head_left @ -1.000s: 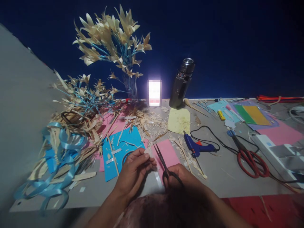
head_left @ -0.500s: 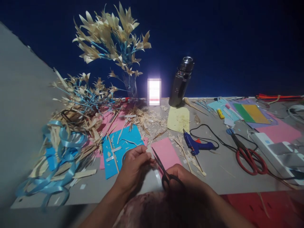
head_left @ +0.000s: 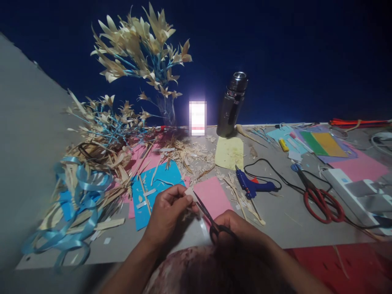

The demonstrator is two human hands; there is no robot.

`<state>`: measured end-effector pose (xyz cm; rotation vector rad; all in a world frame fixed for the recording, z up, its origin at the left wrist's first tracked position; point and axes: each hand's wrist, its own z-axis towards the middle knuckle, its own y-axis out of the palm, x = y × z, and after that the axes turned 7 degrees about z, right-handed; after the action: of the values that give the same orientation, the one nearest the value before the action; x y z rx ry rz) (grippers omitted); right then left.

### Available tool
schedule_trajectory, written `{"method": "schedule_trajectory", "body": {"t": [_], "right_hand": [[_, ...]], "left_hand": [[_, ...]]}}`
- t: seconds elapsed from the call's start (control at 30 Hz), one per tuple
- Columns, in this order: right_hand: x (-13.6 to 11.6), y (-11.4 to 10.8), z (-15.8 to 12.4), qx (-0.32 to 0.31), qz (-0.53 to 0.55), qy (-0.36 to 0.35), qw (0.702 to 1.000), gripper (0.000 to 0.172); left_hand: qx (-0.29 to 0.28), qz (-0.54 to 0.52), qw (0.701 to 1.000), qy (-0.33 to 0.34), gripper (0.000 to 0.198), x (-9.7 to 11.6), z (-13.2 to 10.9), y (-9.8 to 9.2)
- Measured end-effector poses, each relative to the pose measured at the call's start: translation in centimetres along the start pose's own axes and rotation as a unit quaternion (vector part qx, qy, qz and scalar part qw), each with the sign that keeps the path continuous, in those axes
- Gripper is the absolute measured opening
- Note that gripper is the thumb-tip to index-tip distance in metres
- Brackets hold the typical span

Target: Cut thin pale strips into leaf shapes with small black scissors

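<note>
My left hand [head_left: 171,208] is closed, pinching a small pale piece of dried husk [head_left: 190,192] between thumb and fingers. In my right hand [head_left: 232,226] is a pair of dark-handled scissors [head_left: 206,210], its blades pointing up and left. The blade tips lie right beside the pale piece; whether they touch it I cannot tell. Beneath and beyond my hands are a pink sheet [head_left: 214,196] and a blue sheet [head_left: 171,175] strewn with husk strips.
Right of my hands lie a blue glue gun [head_left: 252,185], red-handled scissors [head_left: 324,202] and a white power strip [head_left: 346,192]. A flask [head_left: 231,110] stands at the back. Husk flowers [head_left: 137,53] in a vase, husk scraps [head_left: 183,155] and blue ribbon [head_left: 88,179] fill the left.
The pale piece now shows more plainly above my left fingertips. The scissors have shifted slightly, their tips now beside that piece. Both hands keep their grip.
</note>
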<state>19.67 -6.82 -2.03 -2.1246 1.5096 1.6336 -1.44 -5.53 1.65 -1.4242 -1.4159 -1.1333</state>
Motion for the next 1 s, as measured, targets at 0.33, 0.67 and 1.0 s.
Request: {"method": "schedule_trajectory", "body": {"t": [0.33,0.67,1.0], "right_hand": [[-0.07,0.28,-0.17,0.007,0.002,-0.013,1.0,0.035],[-0.47,0.3,-0.33,0.007,0.005,0.003,1.0,0.03],[0.2,0.43,-0.2,0.019,-0.009,-0.015,1.0,0.037]], "left_hand": [[-0.001,0.021,1.0,-0.011,0.015,0.35,0.23,0.18],[-0.017,0.017,1.0,-0.019,0.016,0.71,0.32,0.13],[-0.012,-0.045,0.999,-0.027,0.018,0.24,0.13,0.48]]}}
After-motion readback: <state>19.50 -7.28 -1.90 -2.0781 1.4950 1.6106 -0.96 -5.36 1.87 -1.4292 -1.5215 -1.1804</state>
